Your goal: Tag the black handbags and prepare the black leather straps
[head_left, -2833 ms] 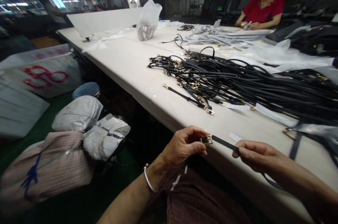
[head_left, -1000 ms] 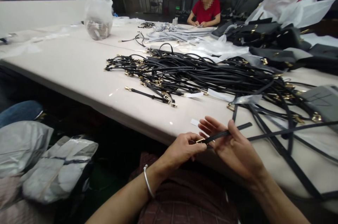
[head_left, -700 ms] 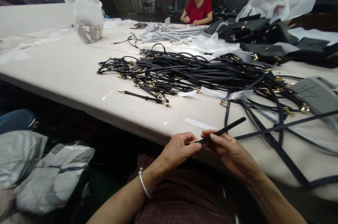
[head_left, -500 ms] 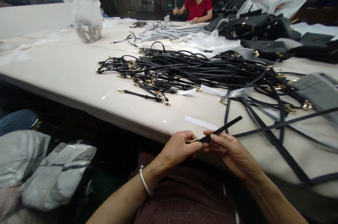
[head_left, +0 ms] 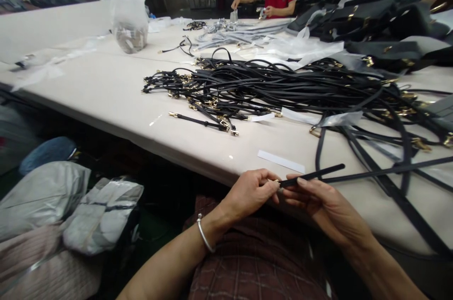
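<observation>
Our right hand (head_left: 329,203) has moved closer to our left hand (head_left: 249,192), which pinches the buckle (mostly hidden); the right holds the strap (head_left: 325,171) by the table (head_left: 116,83) edge. Seemingly mid-buckling; next calls for steady tension, we judge.

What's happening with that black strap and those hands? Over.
Left hand and right hand both holding black strap. Strap tip jutting free. White paper strip lying beyond, apparently not blocking.
</observation>
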`<state>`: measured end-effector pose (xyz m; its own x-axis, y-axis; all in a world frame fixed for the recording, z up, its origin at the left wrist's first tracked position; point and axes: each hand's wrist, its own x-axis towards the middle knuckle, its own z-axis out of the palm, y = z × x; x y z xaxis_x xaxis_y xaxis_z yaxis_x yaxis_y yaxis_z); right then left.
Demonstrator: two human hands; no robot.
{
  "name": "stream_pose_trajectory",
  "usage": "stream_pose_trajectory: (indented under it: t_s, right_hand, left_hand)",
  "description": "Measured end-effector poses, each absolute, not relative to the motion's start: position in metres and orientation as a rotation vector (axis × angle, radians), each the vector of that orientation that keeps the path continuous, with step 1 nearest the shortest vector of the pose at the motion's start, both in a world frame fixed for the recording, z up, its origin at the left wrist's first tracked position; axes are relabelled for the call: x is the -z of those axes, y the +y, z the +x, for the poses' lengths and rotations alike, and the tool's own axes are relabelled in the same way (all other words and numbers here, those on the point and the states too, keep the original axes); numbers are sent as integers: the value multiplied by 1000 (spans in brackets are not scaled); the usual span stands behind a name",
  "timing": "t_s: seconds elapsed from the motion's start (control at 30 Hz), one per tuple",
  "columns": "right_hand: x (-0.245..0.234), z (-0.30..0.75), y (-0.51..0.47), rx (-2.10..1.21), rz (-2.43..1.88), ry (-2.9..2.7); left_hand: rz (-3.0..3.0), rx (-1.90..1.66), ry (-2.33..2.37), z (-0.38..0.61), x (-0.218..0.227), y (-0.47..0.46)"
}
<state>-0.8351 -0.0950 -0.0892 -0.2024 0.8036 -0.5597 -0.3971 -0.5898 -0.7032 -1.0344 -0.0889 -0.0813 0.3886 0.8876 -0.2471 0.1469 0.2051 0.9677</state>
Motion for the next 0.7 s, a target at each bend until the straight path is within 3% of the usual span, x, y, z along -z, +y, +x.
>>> stream_pose_trajectory:
  t_s: [0.4, 0.5, 0.6, 0.7]
  right_hand:
    - [83, -844, -106, -1673, -1346, -891]
    - [78, -847, -113, -1285, -1440, -1340]
    - [69, -849, -119, -809, -1251, -1844]
    - [64, -846, -114, -798, -1122, -1996]
  left_hand:
    - [1298, -697, 1112, -1037, 77, -90]
    - [1303, -672, 1111, -1038, 77, -89]
    - [1318, -654, 1072, -1042, 78, -87]
    - [1307, -622, 979, -1047, 76, -86]
